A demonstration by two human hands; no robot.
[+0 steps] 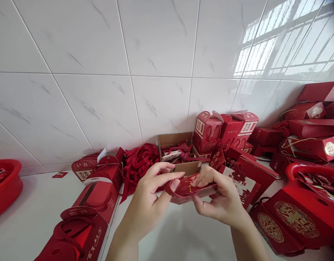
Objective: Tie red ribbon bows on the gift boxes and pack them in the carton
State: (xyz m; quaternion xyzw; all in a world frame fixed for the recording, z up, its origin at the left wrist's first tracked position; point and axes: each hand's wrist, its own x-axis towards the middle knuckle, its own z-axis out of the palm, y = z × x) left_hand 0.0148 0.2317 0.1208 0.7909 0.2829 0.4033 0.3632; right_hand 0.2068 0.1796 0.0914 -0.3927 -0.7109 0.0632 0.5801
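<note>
Between my two hands, above the white tabletop, is a small flat red gift box (183, 186) with gold print on its upper face. My left hand (153, 195) pinches a dark red ribbon (171, 188) at the box's left end between thumb and fingers. Gripping the box's right end is my right hand (217, 192), with its thumb underneath and its fingers bent over the top. The ribbon loops along the near side of the box. How far it runs behind the box is hidden.
A heap of red ribbon (142, 161) and an open cardboard box (175, 139) stand against the tiled wall. Red gift boxes line the left (94, 201) and crowd the right (297, 217). Red plastic basins stand far left (9, 192) and at right (292, 170).
</note>
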